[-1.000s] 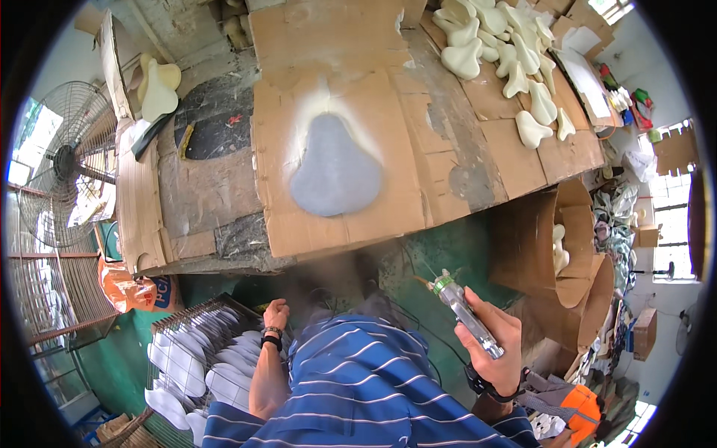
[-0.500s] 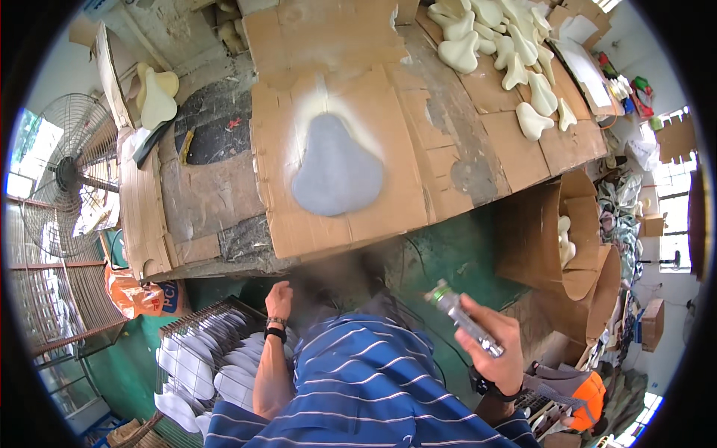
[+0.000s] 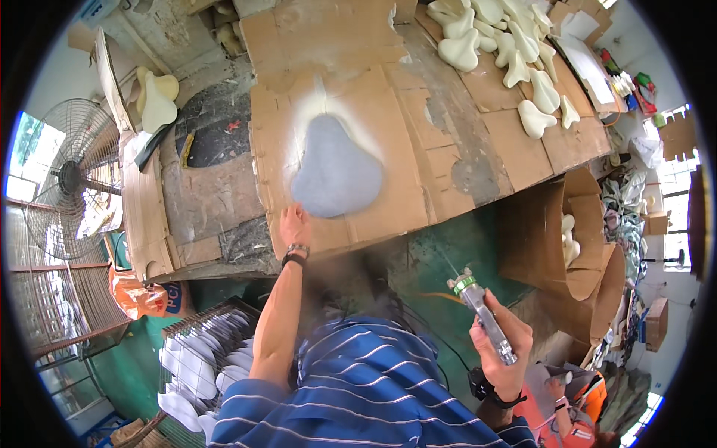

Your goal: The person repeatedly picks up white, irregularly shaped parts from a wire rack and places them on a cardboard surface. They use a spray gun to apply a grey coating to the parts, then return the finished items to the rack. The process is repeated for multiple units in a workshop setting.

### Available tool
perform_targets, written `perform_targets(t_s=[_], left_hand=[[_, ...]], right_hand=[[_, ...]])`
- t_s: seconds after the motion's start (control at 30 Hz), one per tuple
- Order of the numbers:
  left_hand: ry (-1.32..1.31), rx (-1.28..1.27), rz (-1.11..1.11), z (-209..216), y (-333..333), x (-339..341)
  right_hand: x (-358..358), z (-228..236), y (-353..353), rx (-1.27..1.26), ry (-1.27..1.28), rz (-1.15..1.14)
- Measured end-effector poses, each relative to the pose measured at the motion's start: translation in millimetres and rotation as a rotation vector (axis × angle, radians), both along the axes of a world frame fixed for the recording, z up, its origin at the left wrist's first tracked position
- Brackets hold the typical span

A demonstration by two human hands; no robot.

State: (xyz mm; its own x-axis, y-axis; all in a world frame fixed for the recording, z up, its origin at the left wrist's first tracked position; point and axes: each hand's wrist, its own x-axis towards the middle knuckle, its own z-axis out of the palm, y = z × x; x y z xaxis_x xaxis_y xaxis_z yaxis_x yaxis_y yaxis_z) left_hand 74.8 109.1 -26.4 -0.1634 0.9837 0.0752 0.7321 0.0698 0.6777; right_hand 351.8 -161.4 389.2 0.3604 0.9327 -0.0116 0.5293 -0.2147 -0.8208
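Observation:
A grey saddle-shaped pad [image 3: 337, 170], wide at its near end, lies flat on cardboard [image 3: 407, 201] with a whitish halo of overspray around it. My left hand [image 3: 295, 228] is at the pad's near left edge, fingers curled together with the tips at the rim. Whether they pinch the edge is hidden. Lower right, clear of the table, my right hand [image 3: 502, 347] is wrapped round a metal spray gun [image 3: 484, 317] with a green ring near its nozzle. The gun points up and left, and a thin pale streak shows ahead of it.
Many cream foam saddle shapes [image 3: 519, 48] are piled at the far right of the table. A wire rack [image 3: 196, 317] with white pads stands lower left, below a large fan [image 3: 71, 175]. Open cardboard boxes [image 3: 538, 246] stand right. Another person [image 3: 567, 411] is at the lower right.
My left hand has moved up and forward from beside my body to the pad's edge. The spray gun has shifted slightly right and down. Another person has come into view lower right.

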Motion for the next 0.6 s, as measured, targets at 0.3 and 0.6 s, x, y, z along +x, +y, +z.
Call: perform_targets(t_s=[0.3,0.6], left_hand=[[0.312,-0.058,-0.108,34.6,25.5,17.1],[-0.427,-0.057,0.168,72.3,62.4,61.1]], right_hand=[[12.5,-10.8,-10.0,0.029,0.033,0.027],[22.1,-38.3,-10.3,0.01,0.097,0.01]])
